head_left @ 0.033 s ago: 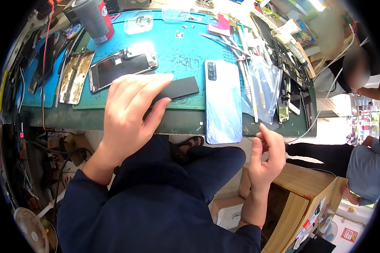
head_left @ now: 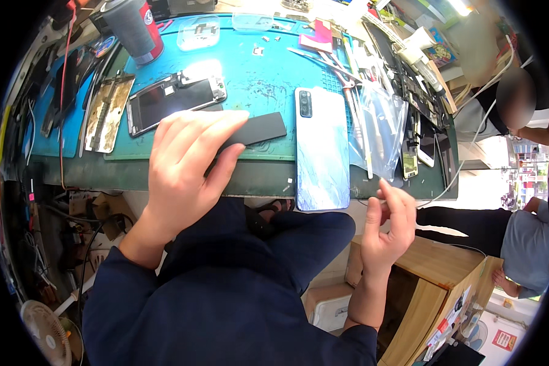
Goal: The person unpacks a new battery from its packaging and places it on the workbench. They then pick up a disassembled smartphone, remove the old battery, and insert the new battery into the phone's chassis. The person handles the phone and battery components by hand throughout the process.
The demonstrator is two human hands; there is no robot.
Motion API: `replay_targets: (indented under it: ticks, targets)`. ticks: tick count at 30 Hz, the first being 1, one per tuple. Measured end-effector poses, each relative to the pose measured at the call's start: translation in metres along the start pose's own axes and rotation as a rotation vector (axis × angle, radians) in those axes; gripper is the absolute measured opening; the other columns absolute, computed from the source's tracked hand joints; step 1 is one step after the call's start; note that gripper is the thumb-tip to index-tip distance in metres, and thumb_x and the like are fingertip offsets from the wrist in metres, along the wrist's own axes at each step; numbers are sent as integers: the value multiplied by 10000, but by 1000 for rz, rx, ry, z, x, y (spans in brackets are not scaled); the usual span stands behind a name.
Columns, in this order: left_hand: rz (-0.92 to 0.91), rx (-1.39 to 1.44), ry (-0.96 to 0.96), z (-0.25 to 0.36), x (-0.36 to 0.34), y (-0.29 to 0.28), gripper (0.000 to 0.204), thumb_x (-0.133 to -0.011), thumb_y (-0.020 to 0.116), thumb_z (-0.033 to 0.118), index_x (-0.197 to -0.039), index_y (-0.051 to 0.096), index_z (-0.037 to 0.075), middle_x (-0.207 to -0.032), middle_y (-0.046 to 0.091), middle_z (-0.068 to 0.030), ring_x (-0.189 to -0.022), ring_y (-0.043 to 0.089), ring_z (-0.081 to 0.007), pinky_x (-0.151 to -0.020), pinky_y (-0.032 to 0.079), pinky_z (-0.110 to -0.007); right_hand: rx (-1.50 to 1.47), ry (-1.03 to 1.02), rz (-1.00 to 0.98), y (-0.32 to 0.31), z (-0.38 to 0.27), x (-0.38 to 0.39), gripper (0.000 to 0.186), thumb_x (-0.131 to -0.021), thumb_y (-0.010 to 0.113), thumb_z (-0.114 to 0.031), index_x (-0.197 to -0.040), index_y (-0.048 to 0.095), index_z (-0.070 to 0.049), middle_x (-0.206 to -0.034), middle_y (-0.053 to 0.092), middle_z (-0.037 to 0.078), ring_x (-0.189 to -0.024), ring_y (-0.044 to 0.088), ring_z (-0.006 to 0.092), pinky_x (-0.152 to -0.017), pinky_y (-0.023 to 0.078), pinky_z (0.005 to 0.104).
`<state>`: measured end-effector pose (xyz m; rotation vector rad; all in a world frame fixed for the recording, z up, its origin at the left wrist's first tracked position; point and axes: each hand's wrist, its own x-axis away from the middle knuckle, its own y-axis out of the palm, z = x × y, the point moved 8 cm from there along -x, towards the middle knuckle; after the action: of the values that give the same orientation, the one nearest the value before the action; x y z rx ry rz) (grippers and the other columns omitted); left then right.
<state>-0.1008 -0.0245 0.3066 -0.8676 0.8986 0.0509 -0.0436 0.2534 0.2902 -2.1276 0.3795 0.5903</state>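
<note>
My left hand (head_left: 186, 168) curves over a flat black slab (head_left: 261, 129) at the mat's front, thumb at one long edge and fingers at the other. The hand hides the slab's near end, and its kind does not show. My right hand (head_left: 389, 229) is in the air just off the table's front edge, thumb and fingers pinched; what they hold, if anything, is too small to make out. Between the hands, a pale blue phone (head_left: 323, 152) lies back up, its lower end past the table edge. An opened phone (head_left: 174, 104) with its dark screen lies beyond my left hand.
A blue work mat (head_left: 250, 73) covers the table. A gold-coloured metal phone frame (head_left: 107, 116) and a grey-red cup (head_left: 137, 30) stand at left. At right lie scissors-like tools (head_left: 329, 64) and a clear plastic bag (head_left: 384, 125). Another person (head_left: 524, 244) is at far right.
My right hand has shifted slightly to the right. My left hand and the slab have hardly moved.
</note>
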Motion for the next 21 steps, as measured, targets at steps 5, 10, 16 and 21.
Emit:
replay_targets:
  ticks: [5, 10, 16, 21]
  targets:
    - [45, 42, 74, 5, -1, -3, 305, -794, 729, -27, -1096, 694, -4, -959, 718, -105, -832, 664, -258, -778, 509, -382, 259, -141, -53, 4, -3, -34, 330, -817, 788, -46, -1142, 730, -61, -1108, 655, 62, -905, 531, 229, -734, 450, 312]
    - [35, 35, 82, 6, -1, -4, 284, -801, 722, -47, -1081, 685, -18, -921, 712, -102, -804, 671, -246, -764, 521, -383, 310, -113, 30, 1, 12, -47, 179, -818, 793, -56, -995, 764, -50, -1074, 682, 51, -901, 554, 220, -747, 470, 317]
    - [12, 52, 56, 5, -4, -4, 247, -835, 705, -29, -1080, 676, -10, -918, 711, -84, -805, 677, -232, -758, 522, -374, 280, -35, 127, -13, 29, -54, 178, -857, 733, 11, -1033, 739, -11, -1069, 702, 104, -933, 661, 273, -804, 525, 362]
    - [-4, 45, 46, 4, -4, -3, 213, -860, 703, 24, -1070, 679, -3, -912, 711, -75, -807, 675, -219, -753, 523, -366, 382, -33, 98, -13, 31, -56, 253, -922, 609, 90, -1149, 698, 23, -1165, 694, 145, -1014, 664, 236, -808, 522, 307]
